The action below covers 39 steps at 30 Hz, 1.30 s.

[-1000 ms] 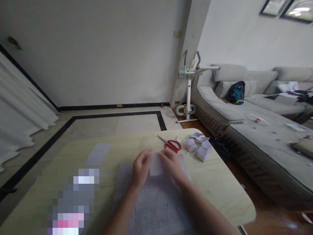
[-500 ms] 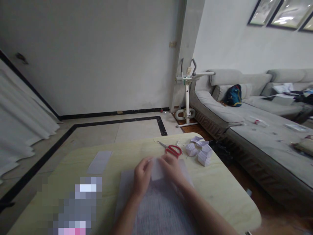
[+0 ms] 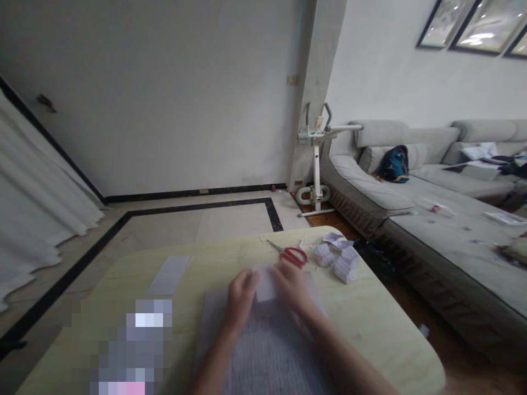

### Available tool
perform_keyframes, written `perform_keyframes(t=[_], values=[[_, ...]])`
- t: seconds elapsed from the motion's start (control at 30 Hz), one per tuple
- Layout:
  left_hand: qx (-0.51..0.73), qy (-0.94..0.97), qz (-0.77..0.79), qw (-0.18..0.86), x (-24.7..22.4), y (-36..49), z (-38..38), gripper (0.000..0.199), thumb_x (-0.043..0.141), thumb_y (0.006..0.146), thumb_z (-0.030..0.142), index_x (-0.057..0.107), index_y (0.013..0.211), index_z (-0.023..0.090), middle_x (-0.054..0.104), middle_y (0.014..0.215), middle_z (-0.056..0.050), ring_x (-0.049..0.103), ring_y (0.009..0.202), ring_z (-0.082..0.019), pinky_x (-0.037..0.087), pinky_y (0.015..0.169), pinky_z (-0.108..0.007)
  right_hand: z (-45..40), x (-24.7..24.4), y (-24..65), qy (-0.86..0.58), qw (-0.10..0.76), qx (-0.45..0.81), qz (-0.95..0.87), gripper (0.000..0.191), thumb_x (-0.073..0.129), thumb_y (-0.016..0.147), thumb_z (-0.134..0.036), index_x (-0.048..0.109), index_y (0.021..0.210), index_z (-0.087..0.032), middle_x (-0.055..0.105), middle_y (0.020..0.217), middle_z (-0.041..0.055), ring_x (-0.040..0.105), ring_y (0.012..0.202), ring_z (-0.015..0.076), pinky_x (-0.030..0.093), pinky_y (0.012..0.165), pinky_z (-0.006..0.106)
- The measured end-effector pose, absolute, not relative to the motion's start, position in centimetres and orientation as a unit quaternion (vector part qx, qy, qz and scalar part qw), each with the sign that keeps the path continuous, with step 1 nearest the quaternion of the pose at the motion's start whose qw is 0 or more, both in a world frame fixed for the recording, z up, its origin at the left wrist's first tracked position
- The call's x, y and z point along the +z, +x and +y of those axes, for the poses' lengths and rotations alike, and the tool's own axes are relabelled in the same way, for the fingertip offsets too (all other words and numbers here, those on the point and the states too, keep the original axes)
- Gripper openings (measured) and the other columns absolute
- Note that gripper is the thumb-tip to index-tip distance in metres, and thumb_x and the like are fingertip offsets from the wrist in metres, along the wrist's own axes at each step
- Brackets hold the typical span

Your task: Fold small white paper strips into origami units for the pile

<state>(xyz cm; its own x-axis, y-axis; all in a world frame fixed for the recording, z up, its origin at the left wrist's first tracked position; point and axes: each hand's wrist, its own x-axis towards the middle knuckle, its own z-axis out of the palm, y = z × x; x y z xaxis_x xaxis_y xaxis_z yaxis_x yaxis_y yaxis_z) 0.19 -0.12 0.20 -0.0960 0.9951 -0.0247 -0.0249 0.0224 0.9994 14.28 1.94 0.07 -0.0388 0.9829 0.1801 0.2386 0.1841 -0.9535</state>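
Between my two hands is a small piece of white paper (image 3: 267,288). My left hand (image 3: 242,293) pinches its left edge near the top, fingers curled. On the opposite edge, my right hand (image 3: 291,284) grips the paper with bent fingers. Beneath both hands lies a large greyish sheet (image 3: 272,351) with faint lines, flat on the table. Red-handled scissors (image 3: 294,256) rest just beyond my right hand, blades pointing away to the left. Several folded white paper pieces (image 3: 346,264) sit to the right of the scissors. My fingertips are partly blurred.
The pale wooden table (image 3: 370,329) has a rounded right corner. A white paper strip (image 3: 170,275) lies on its left, above a pixelated object (image 3: 132,345). Beyond stand a white exercise machine (image 3: 316,164) and a grey sofa (image 3: 444,214) with a blue backpack (image 3: 395,164).
The whole view has shifted slightly, so everything sits a little lower in the picture. Both hands still hold the small paper, in nearly the same pose.
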Motion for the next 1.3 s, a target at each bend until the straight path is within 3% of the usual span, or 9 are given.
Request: perform_keyframes(t=[0.1,0.37,0.57,0.7,1.03,1.3], values=[[0.526,0.486,0.537,0.445,0.3,0.2,-0.2,0.026,0.060,0.076,0.038,0.060,0.070,0.013,0.056,0.059,0.002,0.050,0.054,-0.011,0.038,0.049,-0.018,1.9,0.3,14.2,-0.510,0.477,0.387,-0.602,0.020,0.052,0.080,-0.030,0.053,0.065,-0.016,0.053,0.063,0.0017,0.048,0.060,0.0137,0.037,0.052,0.024],[0.546,0.478,0.561,0.399,0.3,-0.1,-0.1,0.026,0.058,0.077,0.038,0.062,0.072,0.014,0.058,0.062,0.001,0.050,0.057,-0.012,0.037,0.049,-0.018,1.8,0.8,13.9,-0.500,0.427,0.447,-0.606,0.021,0.053,0.079,-0.030,0.057,0.064,-0.015,0.052,0.059,0.0000,0.047,0.055,0.0122,0.036,0.050,0.023],[0.526,0.481,0.541,0.447,0.6,0.0,-0.1,0.025,0.059,0.075,0.038,0.061,0.070,0.013,0.054,0.058,0.003,0.046,0.053,-0.010,0.034,0.047,-0.017,1.9,0.5,14.1,-0.490,0.467,0.413,-0.609,0.019,0.053,0.079,-0.030,0.055,0.066,-0.016,0.054,0.063,0.0014,0.049,0.060,0.0138,0.037,0.053,0.025],[0.519,0.509,0.555,0.404,0.5,-0.1,-0.1,0.028,0.060,0.074,0.037,0.057,0.061,0.014,0.048,0.054,0.004,0.042,0.052,-0.010,0.032,0.048,-0.017,1.7,0.7,14.0,-0.500,0.481,0.390,-0.606,0.019,0.053,0.079,-0.029,0.054,0.066,-0.016,0.055,0.064,0.0017,0.049,0.060,0.0140,0.038,0.055,0.025],[0.536,0.508,0.580,0.344,0.5,-0.4,-0.1,0.033,0.059,0.075,0.041,0.054,0.054,0.015,0.044,0.050,0.004,0.040,0.050,-0.010,0.031,0.046,-0.018,1.4,1.0,13.8,-0.511,0.424,0.377,-0.646,0.021,0.052,0.081,-0.028,0.057,0.065,-0.015,0.057,0.063,0.0013,0.050,0.060,0.0124,0.037,0.053,0.022],[0.528,0.518,0.587,0.330,0.5,-0.5,-0.2,0.030,0.056,0.079,0.039,0.059,0.061,0.015,0.049,0.054,0.003,0.043,0.052,-0.011,0.033,0.048,-0.018,1.2,1.2,13.6,-0.517,0.422,0.378,-0.641,0.020,0.051,0.081,-0.026,0.056,0.065,-0.016,0.057,0.063,0.0011,0.051,0.061,0.0134,0.038,0.055,0.023]])
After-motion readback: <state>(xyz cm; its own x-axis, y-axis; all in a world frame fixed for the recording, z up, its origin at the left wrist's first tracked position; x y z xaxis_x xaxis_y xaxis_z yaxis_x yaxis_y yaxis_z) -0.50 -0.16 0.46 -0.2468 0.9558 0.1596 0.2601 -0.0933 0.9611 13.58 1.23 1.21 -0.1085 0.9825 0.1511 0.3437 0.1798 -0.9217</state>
